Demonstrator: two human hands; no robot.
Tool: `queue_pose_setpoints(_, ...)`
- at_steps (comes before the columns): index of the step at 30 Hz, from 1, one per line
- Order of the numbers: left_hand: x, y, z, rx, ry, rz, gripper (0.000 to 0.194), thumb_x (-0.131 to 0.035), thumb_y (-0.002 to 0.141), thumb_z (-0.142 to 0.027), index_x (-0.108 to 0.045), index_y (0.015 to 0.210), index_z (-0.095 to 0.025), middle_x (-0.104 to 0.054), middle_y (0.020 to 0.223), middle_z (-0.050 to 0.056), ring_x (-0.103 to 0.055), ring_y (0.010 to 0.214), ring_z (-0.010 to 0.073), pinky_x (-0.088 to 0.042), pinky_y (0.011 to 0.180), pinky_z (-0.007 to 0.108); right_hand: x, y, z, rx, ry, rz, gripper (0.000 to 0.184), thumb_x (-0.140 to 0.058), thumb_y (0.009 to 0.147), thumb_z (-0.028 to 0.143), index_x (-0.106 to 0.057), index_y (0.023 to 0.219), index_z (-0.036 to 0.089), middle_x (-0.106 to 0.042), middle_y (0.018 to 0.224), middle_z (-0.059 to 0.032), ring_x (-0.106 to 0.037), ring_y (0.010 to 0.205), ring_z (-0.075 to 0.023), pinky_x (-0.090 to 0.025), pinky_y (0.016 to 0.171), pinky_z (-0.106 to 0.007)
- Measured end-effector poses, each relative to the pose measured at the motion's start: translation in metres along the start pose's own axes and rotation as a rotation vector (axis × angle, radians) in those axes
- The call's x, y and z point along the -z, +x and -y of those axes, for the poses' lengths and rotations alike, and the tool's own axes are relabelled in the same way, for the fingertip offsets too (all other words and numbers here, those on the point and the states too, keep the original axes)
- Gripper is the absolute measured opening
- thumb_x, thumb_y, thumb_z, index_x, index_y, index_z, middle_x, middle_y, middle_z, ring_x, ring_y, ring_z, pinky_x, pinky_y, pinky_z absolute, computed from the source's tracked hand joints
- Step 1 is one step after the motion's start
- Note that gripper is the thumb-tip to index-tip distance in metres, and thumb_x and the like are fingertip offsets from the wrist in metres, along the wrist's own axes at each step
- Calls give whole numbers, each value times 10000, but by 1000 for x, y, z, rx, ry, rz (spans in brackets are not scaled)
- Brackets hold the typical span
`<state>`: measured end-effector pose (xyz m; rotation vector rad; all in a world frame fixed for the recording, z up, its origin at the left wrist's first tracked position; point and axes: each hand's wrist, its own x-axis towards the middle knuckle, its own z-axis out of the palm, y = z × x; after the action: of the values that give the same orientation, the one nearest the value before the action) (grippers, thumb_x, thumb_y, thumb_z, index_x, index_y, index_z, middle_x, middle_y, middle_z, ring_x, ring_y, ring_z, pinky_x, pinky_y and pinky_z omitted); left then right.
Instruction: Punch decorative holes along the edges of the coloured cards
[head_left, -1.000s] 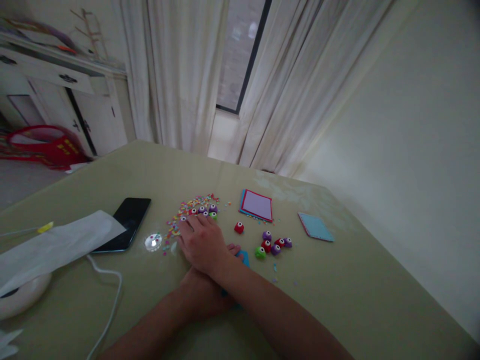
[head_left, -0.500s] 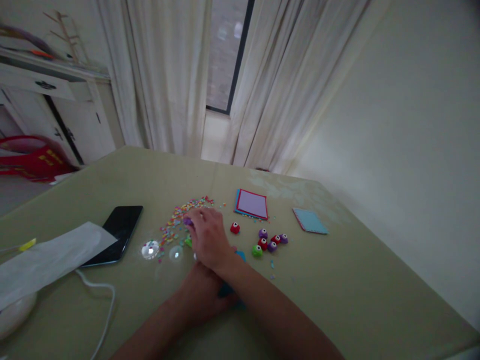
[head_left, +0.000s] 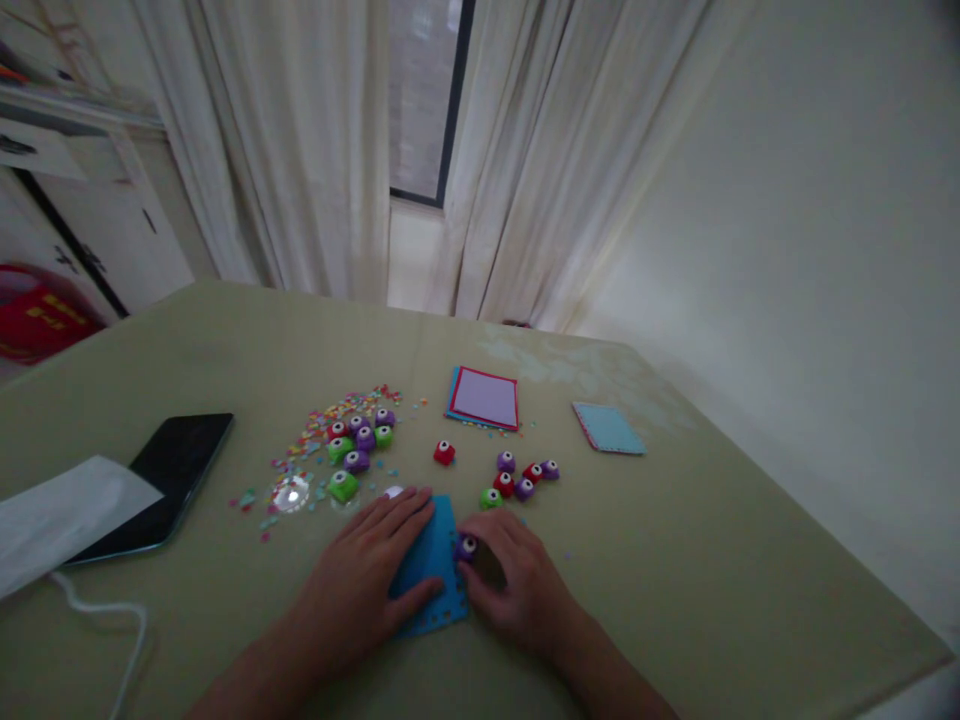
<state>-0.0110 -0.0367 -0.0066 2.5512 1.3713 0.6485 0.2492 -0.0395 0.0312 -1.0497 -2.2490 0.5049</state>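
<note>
A blue sheet with small notches along its edge lies on the table in front of me. My left hand rests flat on its left part, fingers stretched out and thumb extended. At the sheet's right edge, my right hand pinches a purple one-eyed figure between thumb and fingers. Beyond my left hand stands a cluster of several green, red and purple one-eyed figures. A smaller group of figures sits beyond my right hand, with a lone red figure between the groups.
Small colourful confetti pieces are scattered around the left cluster. Farther back lie stacked square sheets and a light blue sheet. At left are a black phone, white paper and a white cable.
My right hand has moved from the left cluster back across my left hand to the blue sheet's right edge, bringing the purple figure. My crossed arms are now apart, and the view has shifted.
</note>
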Motion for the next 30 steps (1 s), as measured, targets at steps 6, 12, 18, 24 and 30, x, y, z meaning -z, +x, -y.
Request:
queue_pose_setpoints(6,-2,-3,9,6,8,5,703,-692,996,-604,-517,1615,-320,-552,1636,54,-554,1487,323,-481,1224,530,0,10,-5,-208,206,-61,261,-725,964,278,-689,1221,250,-752,1092,-75,-722,981,-246,-588,914,-380)
queue_pose_setpoints(12,1,-2,4,-13,40,-22,628,-665,1012,-598,-579,1565,-312,-596,1602,46,-614,1429,322,-540,1175,516,4,6,-10,-347,394,-99,352,-796,920,324,-695,1245,237,-751,1126,-80,-735,977,-230,-602,894,-347)
queue_pose_setpoints(18,1,-4,3,-48,83,-58,605,-645,1028,-590,-573,1560,-310,-609,1592,44,-650,1386,321,-571,1130,494,8,11,-14,-253,355,-100,292,-866,889,345,-737,1123,227,-706,1035,-52,-674,944,-213,-557,859,-330)
queue_pose_setpoints(24,9,-4,-2,-89,104,-27,722,-684,995,-618,-482,1623,-324,-568,1629,48,-629,1403,321,-543,1143,486,5,13,-14,-278,387,-73,291,-902,880,387,-741,1042,205,-701,1000,-48,-674,877,-196,-558,776,-294)
queue_pose_setpoints(30,9,-2,-2,1,72,-81,636,-635,1037,-581,-512,1590,-293,-585,1600,72,-599,1398,331,-494,1157,504,7,10,-12,-258,360,-54,233,-787,918,138,-735,1131,216,-729,1049,-39,-712,943,-186,-574,856,-289)
